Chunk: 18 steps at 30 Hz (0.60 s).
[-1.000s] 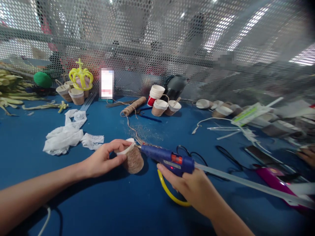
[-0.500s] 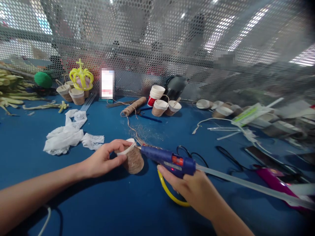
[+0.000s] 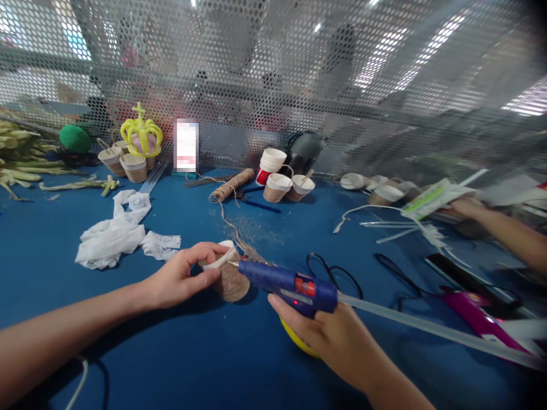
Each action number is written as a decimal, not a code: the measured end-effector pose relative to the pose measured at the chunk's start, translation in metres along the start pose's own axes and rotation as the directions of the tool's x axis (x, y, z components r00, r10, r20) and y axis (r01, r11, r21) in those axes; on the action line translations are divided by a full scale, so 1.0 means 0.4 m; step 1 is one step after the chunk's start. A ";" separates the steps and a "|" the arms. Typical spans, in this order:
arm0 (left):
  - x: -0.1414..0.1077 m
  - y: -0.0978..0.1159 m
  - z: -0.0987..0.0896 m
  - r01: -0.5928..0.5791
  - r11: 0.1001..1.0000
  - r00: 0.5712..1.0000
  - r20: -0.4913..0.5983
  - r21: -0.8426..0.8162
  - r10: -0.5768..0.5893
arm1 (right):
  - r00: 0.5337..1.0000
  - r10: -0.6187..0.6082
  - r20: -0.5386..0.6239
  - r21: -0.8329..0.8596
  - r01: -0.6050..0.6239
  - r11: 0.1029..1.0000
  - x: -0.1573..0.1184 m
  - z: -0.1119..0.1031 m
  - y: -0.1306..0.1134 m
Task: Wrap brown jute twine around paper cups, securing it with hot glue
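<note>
My left hand (image 3: 186, 276) grips a paper cup (image 3: 233, 282) by its white rim, thumb outside and fingers over the edge. Brown twine wraps the cup, which lies tilted just above or on the blue table. In my right hand (image 3: 322, 330) is a blue hot glue gun (image 3: 290, 282), its small red light lit and a long clear glue stick (image 3: 410, 322) running out of the back. The metal nozzle points at the cup's side just below the rim; whether it touches is hard to tell. Twine (image 3: 233, 225) trails behind the cup toward a spool (image 3: 233, 183).
White lace ribbon (image 3: 111, 239) lies at left. Twine-wrapped cups (image 3: 277, 187) stand at the back, near a yellow crown (image 3: 141, 136) and a phone-like screen (image 3: 186, 145). Another person's arm (image 3: 504, 228) reaches in at right, above cords and a magenta device (image 3: 478, 319). A perforated metal screen (image 3: 239, 74) rises behind.
The glue gun has shifted slightly left and down, its nozzle moving from the rim to the cup's upper side. Another person's arm has come in at right. My left hand stays put.
</note>
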<state>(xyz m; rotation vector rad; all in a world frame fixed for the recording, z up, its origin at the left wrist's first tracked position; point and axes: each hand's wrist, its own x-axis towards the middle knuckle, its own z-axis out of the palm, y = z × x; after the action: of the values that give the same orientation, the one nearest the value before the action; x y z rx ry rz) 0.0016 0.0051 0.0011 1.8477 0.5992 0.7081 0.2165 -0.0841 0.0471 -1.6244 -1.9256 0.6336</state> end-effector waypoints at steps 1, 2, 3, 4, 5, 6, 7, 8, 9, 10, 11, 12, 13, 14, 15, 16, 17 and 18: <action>0.000 0.001 0.000 0.002 1.000 1.000 -0.003 -0.001 -0.002 | 1.000 -0.005 0.000 0.003 0.005 1.000 0.000 0.002 -0.001; 0.001 0.002 0.001 0.004 1.000 1.000 -0.003 -0.002 -0.004 | 1.000 -0.009 0.000 0.004 0.009 1.000 0.001 0.003 -0.003; 0.001 0.002 0.001 0.008 1.000 1.000 -0.004 -0.002 -0.008 | 1.000 -0.015 -0.001 -0.004 0.015 1.000 0.002 0.004 -0.004; 0.002 0.002 0.001 0.009 1.000 1.000 -0.005 -0.002 -0.009 | 1.000 -0.024 -0.003 -0.017 0.024 1.000 0.002 0.003 -0.005; 0.002 0.002 0.001 0.009 1.000 1.000 -0.004 -0.002 -0.009 | 1.000 -0.030 -0.002 -0.035 0.030 0.999 0.002 0.002 -0.006; 0.002 0.001 0.001 0.009 1.000 1.000 -0.003 0.000 -0.009 | 0.999 -0.034 -0.003 -0.057 0.034 0.998 0.002 -0.001 -0.005; 0.002 0.000 0.001 0.008 1.000 1.000 -0.002 0.003 -0.008 | 0.999 -0.041 -0.009 -0.086 0.040 0.996 0.002 -0.005 -0.002; 0.002 -0.001 0.001 0.005 1.000 1.000 -0.003 0.005 -0.005 | 0.999 -0.044 -0.013 -0.124 0.043 0.991 0.001 -0.009 0.003; 0.002 -0.003 0.000 0.003 1.000 1.000 -0.005 0.007 -0.003 | 0.998 -0.066 -0.017 -0.170 0.062 0.983 0.000 -0.013 0.010; 0.001 -0.004 0.000 0.000 1.000 1.000 -0.005 0.006 0.000 | 0.995 -0.102 -0.017 -0.220 0.096 0.971 -0.001 -0.017 0.019; 0.001 -0.005 0.000 0.000 1.000 1.000 -0.006 0.005 0.001 | 0.989 -0.147 -0.005 -0.262 0.141 0.955 -0.002 -0.019 0.031; 0.000 -0.006 0.000 -0.002 1.000 1.000 -0.006 0.003 0.002 | 0.980 -0.198 0.013 -0.296 0.193 0.935 -0.003 -0.019 0.045; 0.000 -0.006 -0.001 -0.003 1.000 1.000 -0.005 0.002 0.003 | 0.968 -0.251 0.028 -0.330 0.246 0.911 -0.003 -0.016 0.060; 0.000 -0.006 -0.001 -0.003 1.000 1.000 -0.003 0.001 0.003 | 0.952 -0.304 0.024 -0.368 0.291 0.883 -0.003 -0.012 0.076; -0.001 -0.005 -0.001 -0.004 1.000 1.000 -0.002 0.000 0.004 | 0.936 -0.353 0.001 -0.414 0.322 0.851 -0.003 -0.005 0.090; -0.001 -0.004 0.000 -0.003 1.000 1.000 -0.002 0.000 0.003 | 0.917 -0.398 -0.023 -0.468 0.342 0.815 -0.003 0.001 0.103; 0.000 -0.003 0.000 -0.001 1.000 1.000 -0.003 -0.001 0.001 | 0.893 -0.449 -0.043 -0.524 0.362 0.771 -0.003 0.006 0.112; 0.000 -0.002 0.000 0.000 1.000 1.000 -0.005 -0.001 0.000 | 0.868 -0.493 -0.062 -0.575 0.373 0.728 -0.002 0.010 0.117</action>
<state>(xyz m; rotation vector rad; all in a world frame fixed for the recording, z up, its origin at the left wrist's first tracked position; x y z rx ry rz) 0.0013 0.0054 0.0004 1.8454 0.6014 0.7131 0.2485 -0.0773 0.0132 -1.3645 -2.3363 -0.3135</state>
